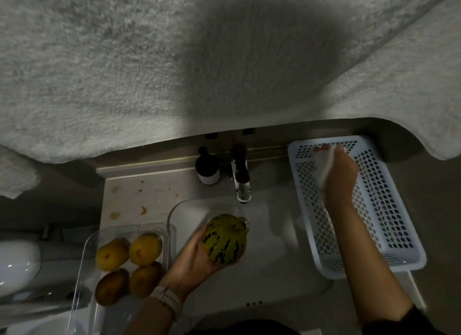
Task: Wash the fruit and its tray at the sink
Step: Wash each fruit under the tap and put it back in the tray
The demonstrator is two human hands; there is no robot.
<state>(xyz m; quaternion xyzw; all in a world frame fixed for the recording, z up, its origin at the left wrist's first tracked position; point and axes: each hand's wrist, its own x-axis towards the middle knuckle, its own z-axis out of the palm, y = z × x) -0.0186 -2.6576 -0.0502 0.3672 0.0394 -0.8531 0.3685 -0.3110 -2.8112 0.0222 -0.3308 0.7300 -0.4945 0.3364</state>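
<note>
Fingers of the left hand (199,254) curl under and around the striped green melon (225,238), cradling it over the white sink basin (274,234), just below the faucet (240,177), likely so water can run over it. Beside that palm, on the wrist side, the clear tray (86,259) still holds four yellow-brown fruits (129,267), apparently waiting their turn. Beyond the faucet from those fingers, the right hand (340,175) reaches into the pale perforated basket (389,234), fingers pinching a white cloth (326,167), perhaps fetched for wiping. A dark soap dispenser (207,167) stands near the faucet.
</note>
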